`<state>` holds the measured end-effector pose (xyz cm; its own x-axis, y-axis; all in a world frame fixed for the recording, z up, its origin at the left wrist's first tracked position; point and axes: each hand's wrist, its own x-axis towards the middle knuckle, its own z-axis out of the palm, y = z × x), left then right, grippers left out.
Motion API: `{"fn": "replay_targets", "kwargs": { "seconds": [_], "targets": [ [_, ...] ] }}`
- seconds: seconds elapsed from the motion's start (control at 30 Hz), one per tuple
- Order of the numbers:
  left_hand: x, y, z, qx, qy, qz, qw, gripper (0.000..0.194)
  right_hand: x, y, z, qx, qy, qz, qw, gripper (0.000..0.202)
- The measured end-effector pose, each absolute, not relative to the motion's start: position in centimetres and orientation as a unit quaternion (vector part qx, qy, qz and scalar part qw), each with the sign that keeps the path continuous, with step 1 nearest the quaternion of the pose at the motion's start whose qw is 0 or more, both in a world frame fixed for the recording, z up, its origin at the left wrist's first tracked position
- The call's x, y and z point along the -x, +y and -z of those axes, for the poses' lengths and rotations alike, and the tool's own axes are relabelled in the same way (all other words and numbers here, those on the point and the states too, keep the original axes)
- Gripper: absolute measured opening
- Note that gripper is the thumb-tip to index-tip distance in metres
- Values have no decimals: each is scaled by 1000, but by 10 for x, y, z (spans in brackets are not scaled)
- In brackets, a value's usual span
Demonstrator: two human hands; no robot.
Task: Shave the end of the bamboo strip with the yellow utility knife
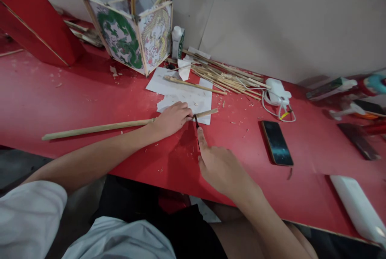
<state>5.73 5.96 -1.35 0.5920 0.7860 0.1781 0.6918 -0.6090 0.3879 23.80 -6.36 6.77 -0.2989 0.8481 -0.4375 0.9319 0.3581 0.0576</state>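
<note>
My left hand (175,119) is closed on a long bamboo strip (99,131), pressing it down near its right end. The strip runs left along the red table, and a short end sticks out past my fingers over torn white paper (183,93). In my right hand (221,164) is a knife (196,123), its dark blade meeting the strip just right of my left fingertips. My right index finger lies along the back of the knife. Most of the handle is hidden under my palm.
Thin bamboo sticks (226,76) lie in a pile against the wall. A dragon-painted lantern frame (140,46) stands behind, beside a small carton (177,42). To the right are a phone (276,143), a white charger with cable (277,91) and a white case (357,206). Shavings are scattered about.
</note>
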Motion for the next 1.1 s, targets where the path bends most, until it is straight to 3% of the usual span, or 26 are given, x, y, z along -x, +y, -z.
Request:
{"fn": "replay_targets", "kwargs": {
  "seconds": [0.37, 1.1],
  "targets": [
    [-57, 63, 15, -878, 414, -184, 153, 18, -239, -49, -59, -576, 790, 117, 174, 75],
    [-56, 66, 18, -877, 409, -194, 157, 14, -241, -50, -56, -579, 788, 106, 178, 76]
  ]
}}
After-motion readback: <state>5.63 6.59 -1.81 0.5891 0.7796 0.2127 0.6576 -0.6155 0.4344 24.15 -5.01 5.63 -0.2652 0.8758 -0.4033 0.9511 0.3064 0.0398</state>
